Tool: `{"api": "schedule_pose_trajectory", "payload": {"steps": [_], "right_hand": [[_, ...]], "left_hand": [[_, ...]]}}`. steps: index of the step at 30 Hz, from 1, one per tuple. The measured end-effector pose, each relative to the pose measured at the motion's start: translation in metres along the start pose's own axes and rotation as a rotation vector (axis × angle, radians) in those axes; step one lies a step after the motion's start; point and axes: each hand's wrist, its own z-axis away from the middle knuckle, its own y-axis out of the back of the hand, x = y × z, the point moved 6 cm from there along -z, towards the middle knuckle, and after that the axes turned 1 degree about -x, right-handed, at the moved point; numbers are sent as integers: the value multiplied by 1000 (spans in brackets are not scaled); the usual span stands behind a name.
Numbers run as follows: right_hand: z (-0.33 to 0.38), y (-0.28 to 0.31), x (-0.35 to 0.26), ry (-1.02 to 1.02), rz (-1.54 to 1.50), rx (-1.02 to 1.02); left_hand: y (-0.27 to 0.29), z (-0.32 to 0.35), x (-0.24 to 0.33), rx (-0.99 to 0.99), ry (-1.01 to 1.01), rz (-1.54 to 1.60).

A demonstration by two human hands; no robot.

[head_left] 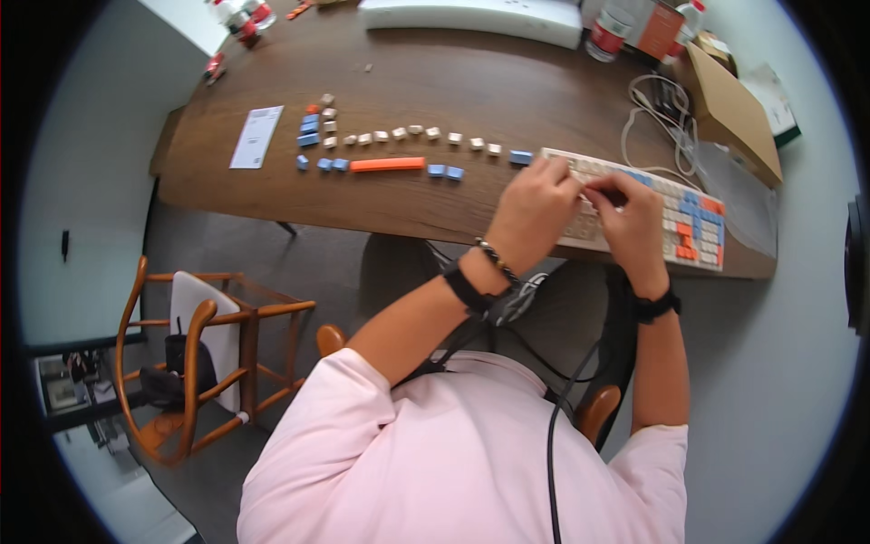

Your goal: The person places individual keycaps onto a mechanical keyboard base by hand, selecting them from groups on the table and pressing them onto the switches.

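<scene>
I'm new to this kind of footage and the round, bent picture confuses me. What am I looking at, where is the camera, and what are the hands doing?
There is no machine here: a person works with bare hands. The one picture comes from a wide fisheye camera on the person's head, looking down, so straight edges bend and the pink sleeves enter from below. The left hand and right hand rest on a keyboard at the edge of a wooden table. The right fingers seem to pinch something small; I cannot tell what. Left of the keyboard lie rows of loose keycaps, pale and blue, with a long orange bar. A paper slip, white cables and a cardboard box lie farther off.
</scene>
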Motion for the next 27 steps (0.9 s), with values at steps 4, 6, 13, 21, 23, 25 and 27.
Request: {"api": "schedule_pose_trajectory", "payload": {"steps": [4, 6, 13, 21, 23, 25, 27], "right_hand": [[0, 1, 13, -65, -137, -38], [0, 1, 25, -122, -196, -53], [-3, 4, 34, -171, -228, -24], [-1, 8, 38, -111, -158, 14], [1, 6, 40, -96, -144, 21], [-1, 2, 36, -69, -147, 20], [3, 8, 33, -47, -58, 48]], "left_hand": [[-4, -1, 2, -3, 20, -19], [-3, -1, 0, -7, 17, -33], [6, -2, -7, 2, 36, 28], [9, 0, -10, 12, 81, 155], [9, 1, -10, 14, 93, 160], [12, 2, -14, 21, 110, 143], [6, 0, -11, 27, 77, 129]]}}
